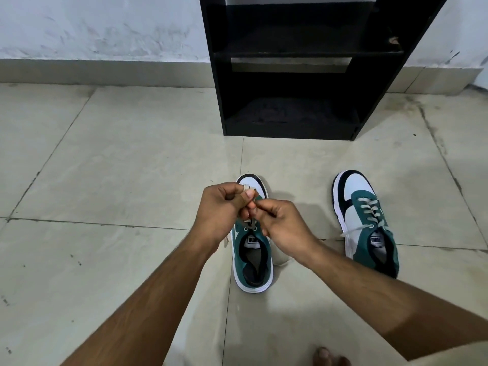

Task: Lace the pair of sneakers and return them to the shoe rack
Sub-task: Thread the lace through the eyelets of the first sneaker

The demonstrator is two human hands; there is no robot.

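Two green, white and black sneakers stand on the tiled floor, toes pointing at the rack. Over the left sneaker [252,262] my left hand [224,207] and my right hand [284,223] meet, both pinching its pale lace [250,225] above the upper eyelets. The lace wraps over my left forefinger. My hands hide the sneaker's middle. The right sneaker [365,220] sits apart to the right with its lace threaded through several eyelets and a loose end lying to its left. The black shoe rack [290,75] stands behind them against the wall.
The rack's lower shelves hold nothing visible. A white wall with a grey skirting runs behind. Beige floor tiles spread to the left and right. My bare toes [330,356] show at the bottom edge.
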